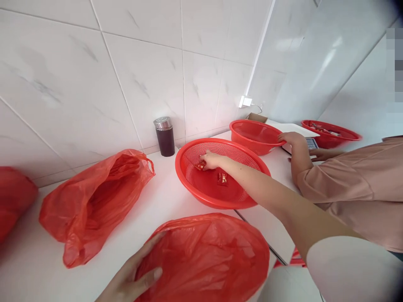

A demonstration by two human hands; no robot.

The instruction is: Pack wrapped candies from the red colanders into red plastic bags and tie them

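Currently, one red packet [200, 166] sits at ten o'clock in the red basket [217, 204], pinched by my right hand [210, 160]; a second packet [222, 179] lies mid-basket. My left hand [137, 268], spread wide at nine o'clock on the red bag [214, 264], might slip, letting its mouth sag.

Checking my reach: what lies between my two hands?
In the head view, from left hand to right hand: the near red bag, some white table, the red basket's near side.

Right arm [270, 195] stretched forward, right hand [210, 161] curled at its fingers [202, 159]; left hand [134, 270] (nearer the body) has its thumb [151, 277] parted.
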